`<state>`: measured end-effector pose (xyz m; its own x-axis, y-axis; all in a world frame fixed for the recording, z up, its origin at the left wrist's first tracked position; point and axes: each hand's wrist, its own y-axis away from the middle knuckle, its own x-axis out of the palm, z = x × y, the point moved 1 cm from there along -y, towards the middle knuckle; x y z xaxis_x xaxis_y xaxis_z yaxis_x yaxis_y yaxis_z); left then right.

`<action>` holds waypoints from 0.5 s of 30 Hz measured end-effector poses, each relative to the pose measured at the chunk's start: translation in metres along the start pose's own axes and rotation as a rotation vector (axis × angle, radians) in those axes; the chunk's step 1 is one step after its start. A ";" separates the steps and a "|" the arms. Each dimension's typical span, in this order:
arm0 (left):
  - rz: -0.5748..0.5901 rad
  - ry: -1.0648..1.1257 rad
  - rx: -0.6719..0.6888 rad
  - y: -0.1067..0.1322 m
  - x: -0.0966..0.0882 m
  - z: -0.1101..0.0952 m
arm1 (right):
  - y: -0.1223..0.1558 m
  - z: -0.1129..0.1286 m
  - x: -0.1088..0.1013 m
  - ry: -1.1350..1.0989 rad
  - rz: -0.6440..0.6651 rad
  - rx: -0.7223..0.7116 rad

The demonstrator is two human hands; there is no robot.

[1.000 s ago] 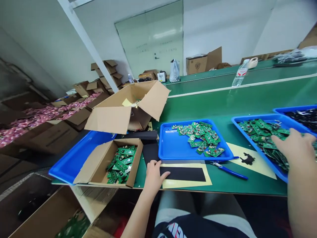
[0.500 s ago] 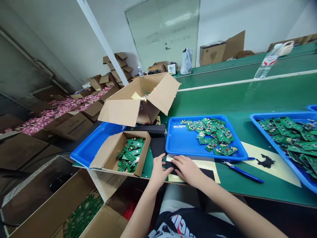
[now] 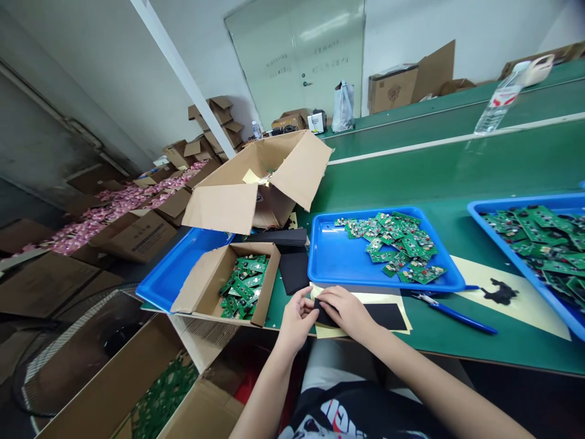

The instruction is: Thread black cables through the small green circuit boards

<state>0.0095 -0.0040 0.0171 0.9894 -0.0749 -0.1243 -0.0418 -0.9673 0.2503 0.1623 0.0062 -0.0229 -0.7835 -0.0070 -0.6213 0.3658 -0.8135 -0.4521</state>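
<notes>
Both hands meet at the near table edge over a black foam strip [image 3: 386,315] that lies on a yellow backing sheet [image 3: 397,300]. My left hand [image 3: 296,317] pinches the strip's left end with curled fingers. My right hand [image 3: 343,308] presses and grips the same end from the right. Just behind them sits a blue tray [image 3: 338,262] with several green circuit boards [image 3: 397,245]. A blue-handled pair of pliers [image 3: 452,312] lies to the right of the strip.
A small open carton of green boards [image 3: 240,283] rests on a blue tray [image 3: 176,268] at the left, a larger open carton [image 3: 256,189] behind it. Another blue tray of boards [image 3: 539,244] sits at the right. A water bottle [image 3: 500,100] stands far back. Boxes crowd the floor on the left.
My right hand came from the right-hand tray over to the black strip and joined the left hand. Both hands now curl on the strip's left end, which has lifted slightly.
</notes>
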 end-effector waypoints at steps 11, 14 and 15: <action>0.039 -0.044 0.018 -0.004 0.006 -0.003 | 0.002 0.000 -0.013 -0.143 -0.025 0.116; 0.040 -0.073 0.012 -0.005 0.004 -0.004 | 0.003 0.000 -0.020 -0.216 -0.088 0.159; 0.027 -0.088 0.015 -0.005 0.003 -0.005 | 0.004 -0.001 -0.024 -0.243 -0.123 0.179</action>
<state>0.0131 0.0020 0.0198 0.9719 -0.1215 -0.2017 -0.0712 -0.9682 0.2400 0.1829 0.0035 -0.0103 -0.9213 -0.0239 -0.3882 0.1840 -0.9062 -0.3807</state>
